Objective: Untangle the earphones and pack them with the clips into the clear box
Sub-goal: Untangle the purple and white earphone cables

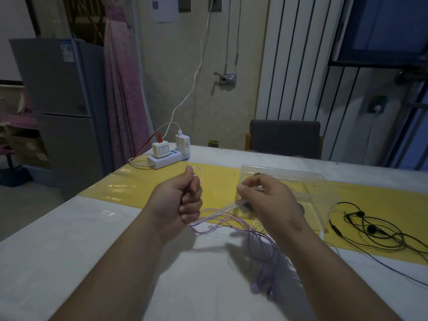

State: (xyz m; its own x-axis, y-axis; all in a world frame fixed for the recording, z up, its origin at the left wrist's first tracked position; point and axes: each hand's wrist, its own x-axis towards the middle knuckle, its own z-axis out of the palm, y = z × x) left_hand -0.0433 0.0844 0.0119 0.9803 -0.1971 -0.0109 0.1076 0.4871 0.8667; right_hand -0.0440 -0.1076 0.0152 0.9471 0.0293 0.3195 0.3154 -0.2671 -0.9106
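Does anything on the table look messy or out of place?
Yes. The black earphones lie tangled on the yellow mat right of the clear box; the purple earphones between the left hand and right hand are tangled too.

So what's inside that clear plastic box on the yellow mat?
A few small dark pieces show through the clear plastic box, probably clips. The right hand, holding pale purple earphone cable, covers the box's left part, so their number is hidden.
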